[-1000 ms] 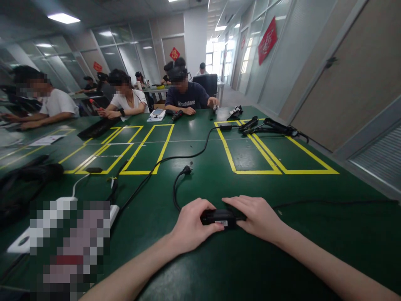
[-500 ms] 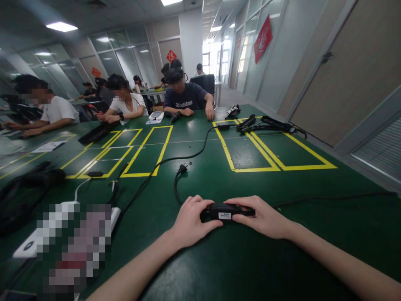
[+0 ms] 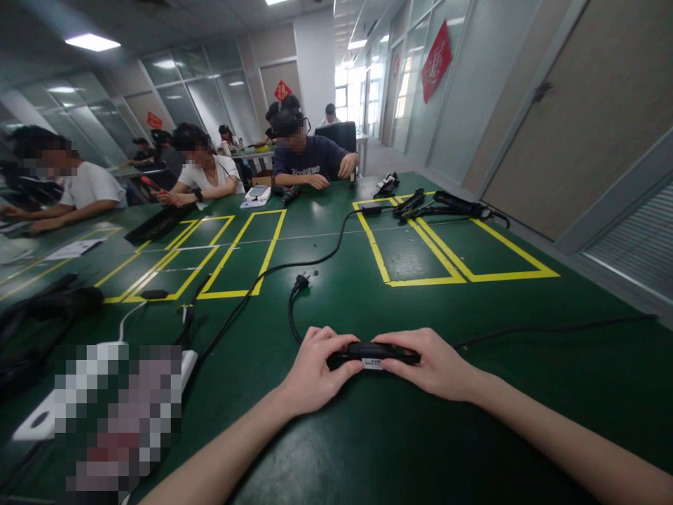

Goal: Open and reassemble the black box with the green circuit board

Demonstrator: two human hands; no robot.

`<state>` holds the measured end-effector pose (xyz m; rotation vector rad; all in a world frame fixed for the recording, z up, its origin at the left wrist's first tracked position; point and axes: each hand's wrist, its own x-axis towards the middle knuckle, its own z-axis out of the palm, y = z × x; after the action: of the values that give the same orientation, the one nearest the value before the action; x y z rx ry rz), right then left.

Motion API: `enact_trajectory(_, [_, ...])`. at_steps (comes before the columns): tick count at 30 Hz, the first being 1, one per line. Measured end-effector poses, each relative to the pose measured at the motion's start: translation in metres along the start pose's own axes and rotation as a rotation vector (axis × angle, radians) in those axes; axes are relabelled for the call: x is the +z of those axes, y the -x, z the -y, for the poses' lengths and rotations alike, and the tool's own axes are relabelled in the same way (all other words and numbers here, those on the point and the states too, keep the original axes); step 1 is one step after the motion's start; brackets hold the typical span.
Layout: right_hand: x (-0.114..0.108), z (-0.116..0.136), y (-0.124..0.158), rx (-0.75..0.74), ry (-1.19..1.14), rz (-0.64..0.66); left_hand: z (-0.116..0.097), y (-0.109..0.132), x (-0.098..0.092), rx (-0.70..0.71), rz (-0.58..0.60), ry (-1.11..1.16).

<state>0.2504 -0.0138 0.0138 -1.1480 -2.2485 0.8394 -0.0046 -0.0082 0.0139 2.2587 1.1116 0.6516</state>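
Both of my hands hold a black power adapter (image 3: 372, 355) low over the green table in front of me. On its near side is a small white label with dark print. My left hand (image 3: 318, 368) pinches the left end between thumb and fingers. Thumb and fingers of my right hand (image 3: 428, 365) grip the right part, the thumb by the label. A short black cord with a plug (image 3: 301, 282) comes out behind my left hand, the plug lying on the table. From behind my right hand a thin black cable (image 3: 557, 327) runs off to the right.
A long black cable (image 3: 284, 266) crosses the green table (image 3: 473, 435). Yellow tape (image 3: 425, 283) marks rectangles farther back. Dark folded gear (image 3: 452, 205) lies at the back right. At left are a white power strip (image 3: 189, 368) and black straps (image 3: 52, 308). Several people sit opposite.
My hands and the adapter have shifted slightly left in view, along with the whole scene. My left thumb is now closer to the label. The person opposite has raised a hand.
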Motion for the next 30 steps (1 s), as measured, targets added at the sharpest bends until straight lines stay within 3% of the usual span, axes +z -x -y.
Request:
enact_trajectory(11, [-0.001,-0.004,0.002,-0.063,0.176,0.031,0.004,0.001,0.001,0.075,-0.022,-0.032])
enact_trajectory(17, [-0.003,0.004,0.002,0.067,-0.148,0.118,0.011,0.001,0.007,0.242,-0.138,-0.15])
enact_trajectory(21, [-0.009,-0.011,0.0,0.281,-0.438,0.119,0.01,0.002,0.002,0.347,-0.35,-0.2])
enact_trajectory(24, [-0.03,-0.024,-0.003,0.317,-0.605,-0.1,0.007,0.004,-0.003,0.389,-0.455,-0.195])
enact_trajectory(28, [-0.074,-0.038,-0.004,0.327,-0.642,-0.453,0.008,0.004,0.001,0.362,-0.372,-0.129])
enact_trajectory(30, [-0.097,-0.048,0.001,0.389,-0.582,-0.533,0.009,0.004,0.006,0.354,-0.306,-0.08])
